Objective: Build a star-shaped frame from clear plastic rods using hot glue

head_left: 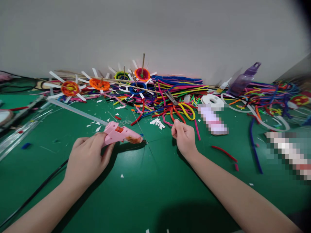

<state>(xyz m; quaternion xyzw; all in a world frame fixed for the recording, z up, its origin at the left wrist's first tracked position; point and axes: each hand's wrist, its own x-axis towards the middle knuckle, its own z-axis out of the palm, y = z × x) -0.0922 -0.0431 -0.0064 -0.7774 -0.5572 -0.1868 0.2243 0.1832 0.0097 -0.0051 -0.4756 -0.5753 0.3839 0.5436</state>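
While the left hand (pixel 85 153) grips a pink hot glue gun (pixel 119 133) just left of the frame's centre, nozzle pointing right and low over the green tabletop (pixel 136 200), the right hand (pixel 184 137) is closed just right of centre, fingers curled in; whether it pinches anything, I cannot tell. From the gun's rear a long translucent glue stick (pixel 77 110) reaches toward the upper left, and a black power cord (pixel 36 191) runs from the lower left corner to the left wrist. White paper scraps (pixel 157 123) lie between the hands, slightly above them in the frame. Beyond the right hand are scissors (pixel 173 98), a heap of coloured pipe cleaners (pixel 179 81) and a white tape roll (pixel 206 102), with a purple water bottle (pixel 243 80) at upper right. Flower-like pipe-cleaner discs (pixel 99 85) with white paper strips stand at upper left and upper centre
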